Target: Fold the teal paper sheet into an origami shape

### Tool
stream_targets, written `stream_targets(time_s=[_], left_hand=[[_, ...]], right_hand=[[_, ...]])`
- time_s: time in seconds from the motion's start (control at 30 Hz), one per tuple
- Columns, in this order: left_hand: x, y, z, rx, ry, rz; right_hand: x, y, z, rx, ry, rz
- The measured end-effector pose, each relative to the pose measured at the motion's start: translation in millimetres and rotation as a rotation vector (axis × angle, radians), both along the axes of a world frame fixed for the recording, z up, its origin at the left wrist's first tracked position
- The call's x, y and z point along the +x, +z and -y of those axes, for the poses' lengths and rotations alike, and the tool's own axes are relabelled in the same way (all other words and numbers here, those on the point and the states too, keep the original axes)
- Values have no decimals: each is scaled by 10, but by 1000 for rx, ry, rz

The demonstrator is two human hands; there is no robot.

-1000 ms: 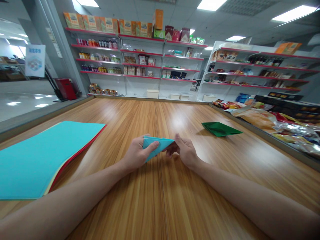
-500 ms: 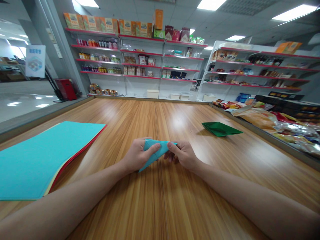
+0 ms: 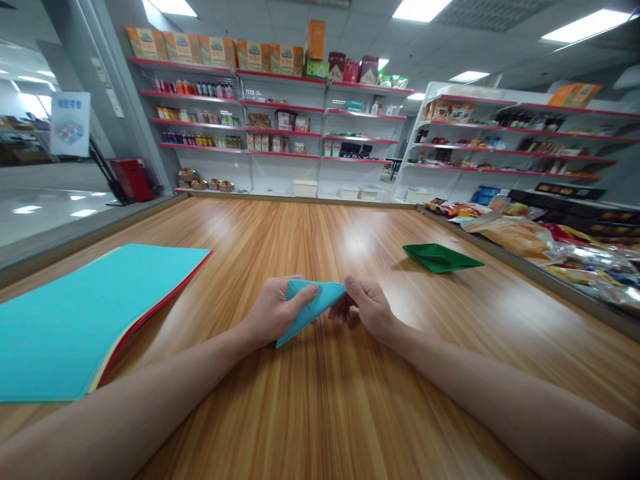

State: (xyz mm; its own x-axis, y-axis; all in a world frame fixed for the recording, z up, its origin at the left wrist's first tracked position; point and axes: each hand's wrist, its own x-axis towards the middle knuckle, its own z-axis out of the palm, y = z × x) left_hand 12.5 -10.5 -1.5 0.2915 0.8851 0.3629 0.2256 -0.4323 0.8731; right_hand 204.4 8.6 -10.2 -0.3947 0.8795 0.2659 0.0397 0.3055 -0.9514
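A folded piece of light blue paper (image 3: 316,301), roughly triangular with crease lines, is held above the middle of the table. My left hand (image 3: 274,308) is closed on its left part, thumb flat on the front face and fingers behind. At the paper's right corner, my right hand (image 3: 367,305) pinches the tip between thumb and fingers; its other fingers curl below. A green folded paper boat (image 3: 442,258) lies to the right on the table.
A stack of coloured paper sheets (image 3: 100,313), light blue on top with red and cream beneath, lies at the left of the wooden table (image 3: 240,413). Packaged snacks (image 3: 525,243) line the right edge. Stocked shelves (image 3: 280,133) stand beyond the far edge.
My right thumb has slid off the front of the blue paper to its right corner, so more of that corner shows. My left hand keeps its hold, nearly unmoved.
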Motion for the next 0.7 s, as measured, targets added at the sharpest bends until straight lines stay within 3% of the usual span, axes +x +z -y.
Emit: stream_targets(time_s=[0.17, 0.5, 0.7], left_hand=[[13, 3, 3, 62, 30, -10], [44, 64, 56, -23, -79, 20], [73, 37, 55, -143, -5, 108]], right_hand=[[28, -15, 10, 24, 45, 132], [40, 11, 43, 20, 71, 101], [-8, 27, 63, -7, 46, 18]])
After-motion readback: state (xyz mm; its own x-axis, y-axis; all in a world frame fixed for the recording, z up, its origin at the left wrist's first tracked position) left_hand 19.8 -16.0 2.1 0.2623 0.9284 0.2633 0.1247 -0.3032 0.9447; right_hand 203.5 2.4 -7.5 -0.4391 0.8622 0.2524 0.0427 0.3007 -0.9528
